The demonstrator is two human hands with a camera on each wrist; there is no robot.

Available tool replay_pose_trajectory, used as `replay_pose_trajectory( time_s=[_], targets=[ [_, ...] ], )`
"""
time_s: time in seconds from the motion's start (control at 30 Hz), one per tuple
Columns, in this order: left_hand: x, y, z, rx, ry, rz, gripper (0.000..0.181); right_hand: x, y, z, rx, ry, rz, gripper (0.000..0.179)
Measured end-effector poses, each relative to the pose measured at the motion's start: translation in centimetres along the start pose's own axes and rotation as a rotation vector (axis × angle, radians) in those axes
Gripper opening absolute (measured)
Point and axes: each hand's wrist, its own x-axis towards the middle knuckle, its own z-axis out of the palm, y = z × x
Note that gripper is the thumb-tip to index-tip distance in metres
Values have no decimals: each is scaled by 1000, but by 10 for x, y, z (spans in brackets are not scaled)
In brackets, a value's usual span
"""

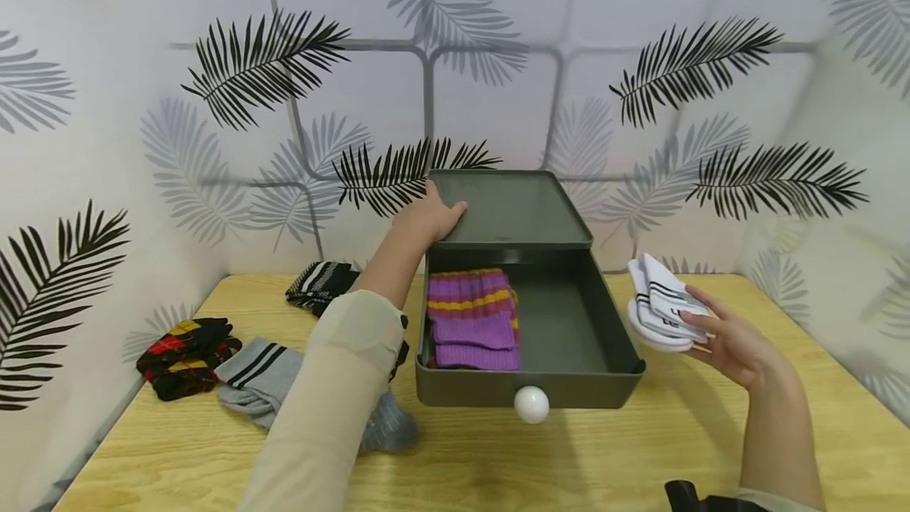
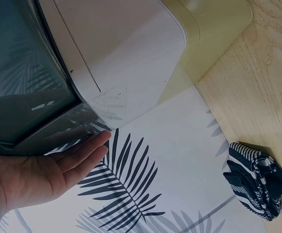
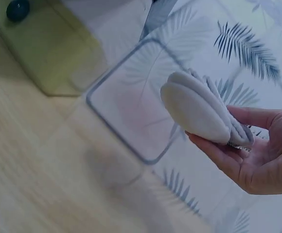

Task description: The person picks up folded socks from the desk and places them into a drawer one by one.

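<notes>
The white socks [image 1: 667, 308], a folded bundle with black stripes at the cuffs, are held above the desk [image 1: 469, 472], just beside the box [image 1: 526, 388] at its three o'clock. The right hand [image 1: 739, 342] pinches them between thumb and fingers; the right wrist view shows the thumb on one side of the bundle and fingers on the other.

The box is dark grey-green and open at the top. Inside, toward nine o'clock, lie folded purple socks [image 1: 475, 330] with yellow bands; the box's bare floor shows toward three o'clock. A white knob [image 1: 532, 404] sits on the front wall at six o'clock.

At twelve o'clock the lid [image 1: 515, 208] stands raised. The left hand [image 1: 429, 216] touches it at its nine o'clock edge, fingers nearly straight and thumb spread from them across the inner face.

Left of the box, at about nine o'clock, lie the black-and-white socks [image 1: 318, 284], partly behind the left arm. Farther out, between eight and nine, are the tartan socks [image 1: 188, 358] in red, yellow and black, with striped grey socks [image 1: 265, 378] just beside them. A blue-grey sock [image 1: 389, 423] pokes out from under the sleeve [image 1: 323, 409] at eight o'clock. Behind everything, the wall [image 1: 498, 101] carries black and grey palm leaves.
</notes>
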Motion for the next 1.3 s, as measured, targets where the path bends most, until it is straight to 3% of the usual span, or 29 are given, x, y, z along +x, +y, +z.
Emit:
replay_pose_trajectory(
  time_s=[0.27,0.5,0.83,1.07,1.3],
  targets=[
    [-1,0,-1,-16,-5,-2,77,-12,-34,37,-22,-63,-148,43],
    [-1,-1,-1,-16,-3,-3,77,-25,-53,69,47,-158,-279,47],
    [-1,0,-3,-16,-14,-2,78,-45,-68,119,3,-280,-376,54],
    [0,0,-3,-20,-10,-3,78,-47,-61,161,-200,-273,-321,54],
    [-3,1,-3,-19,-16,-9,78,-47,-51,196,-612,-83,-207,63]
  ],
)
